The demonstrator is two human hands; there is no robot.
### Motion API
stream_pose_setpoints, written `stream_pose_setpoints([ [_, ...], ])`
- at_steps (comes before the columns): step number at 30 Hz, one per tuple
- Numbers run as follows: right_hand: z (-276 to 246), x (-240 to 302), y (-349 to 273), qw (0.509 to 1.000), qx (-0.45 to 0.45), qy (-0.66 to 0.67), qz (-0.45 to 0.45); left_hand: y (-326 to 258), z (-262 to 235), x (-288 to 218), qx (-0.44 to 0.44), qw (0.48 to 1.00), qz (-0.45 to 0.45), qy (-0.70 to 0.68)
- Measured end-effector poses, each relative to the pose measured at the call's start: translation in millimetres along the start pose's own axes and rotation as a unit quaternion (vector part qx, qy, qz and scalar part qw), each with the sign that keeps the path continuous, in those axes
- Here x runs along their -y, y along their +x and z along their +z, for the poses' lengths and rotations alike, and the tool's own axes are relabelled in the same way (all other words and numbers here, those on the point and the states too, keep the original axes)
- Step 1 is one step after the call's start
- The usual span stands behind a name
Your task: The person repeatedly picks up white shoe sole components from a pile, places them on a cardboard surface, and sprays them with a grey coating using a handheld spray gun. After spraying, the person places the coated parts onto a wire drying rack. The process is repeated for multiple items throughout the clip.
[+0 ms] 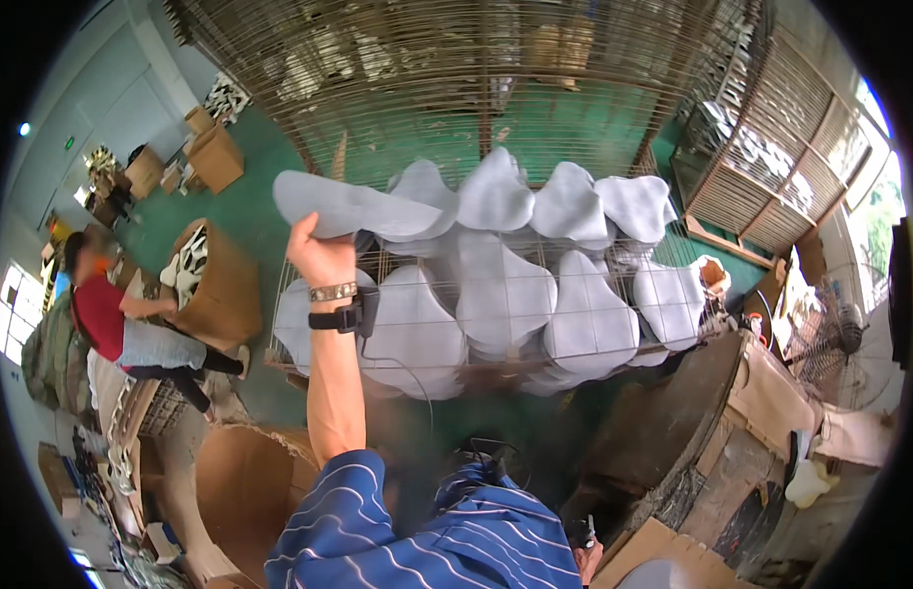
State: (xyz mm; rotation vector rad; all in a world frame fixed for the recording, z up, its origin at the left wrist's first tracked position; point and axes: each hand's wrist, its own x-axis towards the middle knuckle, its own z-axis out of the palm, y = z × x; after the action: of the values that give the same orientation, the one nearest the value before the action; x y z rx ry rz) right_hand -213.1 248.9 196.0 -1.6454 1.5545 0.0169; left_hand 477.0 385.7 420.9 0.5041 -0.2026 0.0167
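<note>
My left hand (322, 257) is closed on the near edge of a flat grey contoured pad (356, 206), held above the left end of a wire rack (417, 257). Similar grey pads (505, 294) lie in overlapping stacks on the rack, in a far row and a near row. A dark strap with a small box and a patterned band circle my left wrist. Low on the right, beside my blue striped shirt, only part of my right hand (588, 562) shows. Its fingers look bent around a small metallic thing (590, 530) that I cannot make out.
Behind the rack rises a tall rusty wire frame (486, 98); another (770, 147) stands at far right. A large worn box (711, 393) is close on my right. A cardboard drum (245, 491) stands at lower left. Further left, a person (108, 314) reaches toward a carton (221, 285) of white pieces.
</note>
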Motion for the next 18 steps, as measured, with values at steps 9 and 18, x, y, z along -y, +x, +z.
stream_pose_setpoints([
  [9,11,10,22,1.0,0.011,-0.004,-0.01,-72,-233,-9,-0.472,0.62,0.074,0.623],
  [18,31,-17,29,1.0,-0.002,0.02,-0.014,-116,-235,-2,-0.277,0.41,0.212,0.843],
])
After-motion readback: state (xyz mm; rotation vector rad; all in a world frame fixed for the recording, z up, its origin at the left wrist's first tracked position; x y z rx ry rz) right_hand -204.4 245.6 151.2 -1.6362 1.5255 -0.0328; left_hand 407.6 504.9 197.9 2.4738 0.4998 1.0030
